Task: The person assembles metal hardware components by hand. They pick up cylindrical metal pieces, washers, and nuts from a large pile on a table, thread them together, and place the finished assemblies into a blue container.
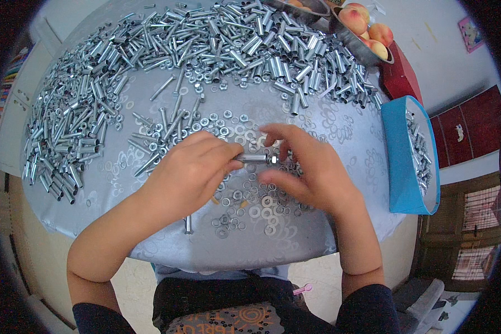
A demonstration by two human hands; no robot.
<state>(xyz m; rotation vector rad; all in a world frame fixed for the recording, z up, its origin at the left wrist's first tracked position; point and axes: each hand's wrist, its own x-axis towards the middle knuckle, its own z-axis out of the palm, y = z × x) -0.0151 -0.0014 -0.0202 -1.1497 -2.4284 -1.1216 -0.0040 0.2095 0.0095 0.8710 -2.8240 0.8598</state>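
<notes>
My left hand (192,167) grips a short silver bolt with a sleeve (255,158), held level above the table. My right hand (300,167) meets the bolt's right end, its fingertips around a small nut (273,160) there. Below both hands lie loose washers and nuts (245,209) on the round silver-covered table (312,234). More bolts (161,133) lie just left of my left hand.
Heaps of metal sleeves (245,44) ring the table's far and left sides. A blue box (403,161) holding metal parts stands at the right edge. A metal bowl of peaches (364,30) sits at the far right, next to a red object (402,75).
</notes>
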